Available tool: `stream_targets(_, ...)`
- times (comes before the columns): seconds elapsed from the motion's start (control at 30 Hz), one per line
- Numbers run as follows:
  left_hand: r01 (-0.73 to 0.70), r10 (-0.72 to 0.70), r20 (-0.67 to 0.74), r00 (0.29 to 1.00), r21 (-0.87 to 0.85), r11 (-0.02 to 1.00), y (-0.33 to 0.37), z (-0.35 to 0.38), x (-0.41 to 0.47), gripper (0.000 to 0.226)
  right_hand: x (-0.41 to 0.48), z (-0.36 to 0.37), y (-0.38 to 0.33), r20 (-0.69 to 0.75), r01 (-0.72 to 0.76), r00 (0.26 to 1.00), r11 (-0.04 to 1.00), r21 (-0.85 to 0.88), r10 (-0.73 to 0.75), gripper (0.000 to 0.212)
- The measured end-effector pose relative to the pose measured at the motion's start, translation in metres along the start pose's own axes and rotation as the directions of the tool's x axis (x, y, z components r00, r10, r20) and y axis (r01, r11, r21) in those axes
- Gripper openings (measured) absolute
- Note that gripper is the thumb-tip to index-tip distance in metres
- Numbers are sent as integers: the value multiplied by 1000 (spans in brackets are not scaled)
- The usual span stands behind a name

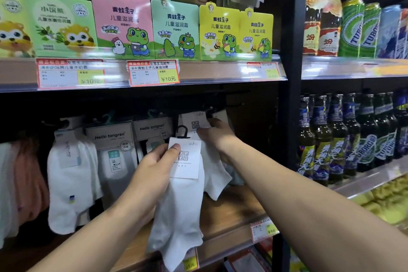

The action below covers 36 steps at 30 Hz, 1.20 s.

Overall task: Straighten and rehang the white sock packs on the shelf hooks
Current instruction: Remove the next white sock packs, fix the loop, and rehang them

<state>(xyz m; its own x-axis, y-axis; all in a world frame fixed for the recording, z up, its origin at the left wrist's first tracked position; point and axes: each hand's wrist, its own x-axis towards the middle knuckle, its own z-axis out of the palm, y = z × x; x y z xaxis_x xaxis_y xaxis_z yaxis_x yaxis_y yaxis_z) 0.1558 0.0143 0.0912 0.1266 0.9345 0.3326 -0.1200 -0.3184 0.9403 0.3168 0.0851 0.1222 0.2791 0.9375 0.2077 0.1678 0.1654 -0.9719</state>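
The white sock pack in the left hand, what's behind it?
Behind the white sock pack in the left hand hang more white socks, which the right hand reaches. Their middle is covered.

Upper shelf: kids' cream boxes [175,31] in green, pink, yellow, price tags [153,72] on the rail below. Right bay: Tuborg cans [360,28] up top, dark beer bottles [337,134] one shelf down. Left: Hello tongran packs [109,137] hanging, pink socks [29,174] beside.
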Motion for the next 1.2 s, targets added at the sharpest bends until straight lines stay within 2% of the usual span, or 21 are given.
stream_targets(0.33,1,-1,-2,1000,-27,1000,-4,-3,2,14,2,5,13,37,7,999,1000,20,-8,45)
stream_targets(0.5,-4,3,-19,1000,-18,1000,-5,-5,4,20,8,7,19,35,12,999,1000,25,-13,41)
stream_targets(0.63,10,-9,3,1000,-46,999,-7,-6,2,12,11,8,25,46,1,999,1000,20,-2,38)
stream_targets(0.8,16,-15,8,1000,-63,998,-8,-4,1,13,10,10,41,80,-58,995,993,-101,66,32)
stream_targets(0.97,3,0,45,999,-63,998,-8,-1,1,19,4,8,58,87,-92,991,988,-123,103,27)
stream_targets(1.1,27,-26,31,999,-43,999,-7,4,7,21,-9,2,65,103,-48,992,982,-184,67,15)
stream_targets(1.2,43,-41,64,997,-32,999,-7,12,11,22,-18,-8,74,41,-20,999,979,-201,29,8)
